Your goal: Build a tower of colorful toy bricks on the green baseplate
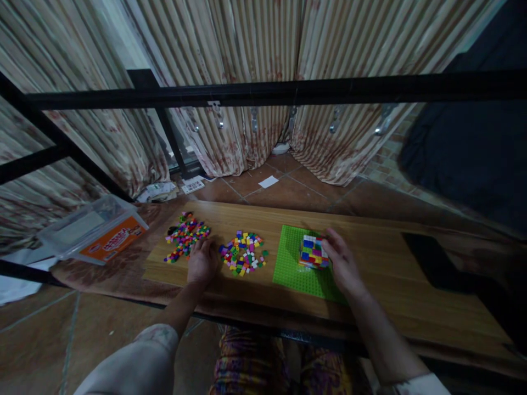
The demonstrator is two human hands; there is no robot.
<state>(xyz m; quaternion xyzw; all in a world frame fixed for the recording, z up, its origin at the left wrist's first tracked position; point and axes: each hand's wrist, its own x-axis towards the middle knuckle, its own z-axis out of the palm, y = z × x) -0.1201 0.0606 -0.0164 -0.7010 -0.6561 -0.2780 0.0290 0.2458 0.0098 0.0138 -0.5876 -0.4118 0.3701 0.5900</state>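
A small block built of multicoloured toy bricks stands on a bright green studded baseplate. My right hand is at the block's right side, its fingers closed against that edge. Between two heaps of loose bricks is my left hand, low over the board. Its fingers curl downward, and whatever lies between them is hidden. The left heap of tiny bricks touches the area just beyond this hand. To its right lies the other heap of loose bricks, with some pieces spread apart.
The wooden board lies on a cloth-covered table. A clear plastic box with an orange label sits at the far left. At the right is a dark flat object. A black metal bar crosses behind, before curtains.
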